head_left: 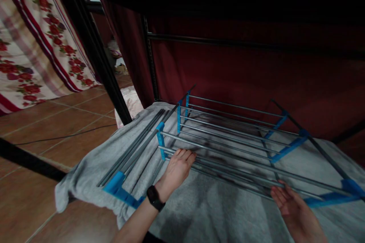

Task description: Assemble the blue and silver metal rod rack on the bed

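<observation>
A shoe rack (228, 151) of grey metal tubes and blue plastic connectors lies on a grey blanket (216, 209). My left hand (179, 165), with a dark watch on the wrist, is curled over a front tube near the left blue connector (161, 145). Farther right, my right hand (295, 207) has its thumb and fingers around a front tube, close to the right blue connector (332, 198). Several loose grey tubes (134, 146) lie side by side at the left. Beside them, another blue connector (118, 188) sits at the rack's near left corner.
A black metal frame (99, 57) stands around the blanket, with a dark surface overhead. Behind it hangs a dark red curtain (228, 72). At the left are a floral cloth (42, 45), a tiled floor (82, 115) and a black cable (65, 136).
</observation>
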The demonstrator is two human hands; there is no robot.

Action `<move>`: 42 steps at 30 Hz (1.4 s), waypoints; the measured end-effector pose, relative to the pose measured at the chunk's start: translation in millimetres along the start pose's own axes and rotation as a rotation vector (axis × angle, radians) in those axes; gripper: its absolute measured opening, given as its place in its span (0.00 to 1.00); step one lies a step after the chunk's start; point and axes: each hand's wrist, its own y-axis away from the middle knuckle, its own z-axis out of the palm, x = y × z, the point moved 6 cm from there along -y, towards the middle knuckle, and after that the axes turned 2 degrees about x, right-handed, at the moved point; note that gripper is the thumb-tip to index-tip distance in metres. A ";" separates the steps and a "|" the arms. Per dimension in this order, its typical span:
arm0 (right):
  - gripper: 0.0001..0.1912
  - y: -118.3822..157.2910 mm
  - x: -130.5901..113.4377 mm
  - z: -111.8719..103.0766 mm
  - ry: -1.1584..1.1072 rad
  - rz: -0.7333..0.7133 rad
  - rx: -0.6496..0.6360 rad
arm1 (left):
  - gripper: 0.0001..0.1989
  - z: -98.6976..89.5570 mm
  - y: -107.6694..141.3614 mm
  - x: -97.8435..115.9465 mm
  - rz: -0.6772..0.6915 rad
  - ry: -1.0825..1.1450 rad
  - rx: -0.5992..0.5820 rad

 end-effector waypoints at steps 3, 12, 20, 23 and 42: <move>0.13 -1.4 1.1 -2.5 0.003 -0.003 0.000 | 0.17 0.0 -2.9 -0.6 -0.001 -0.002 0.000; 0.17 3.5 -1.6 3.7 -0.073 0.051 0.007 | 0.21 3.5 -3.9 -1.4 0.003 -0.029 0.004; 0.15 17.4 -5.9 21.7 -0.125 -0.001 -0.010 | 0.20 10.1 -5.3 -4.6 0.074 -0.057 0.071; 0.14 25.7 -10.0 30.3 -0.146 -0.016 -0.009 | 0.20 15.9 -5.2 -3.1 0.160 -0.087 0.112; 0.20 39.0 -38.6 -16.3 0.267 -0.506 0.372 | 0.23 34.6 -12.3 -28.0 0.414 -0.135 0.214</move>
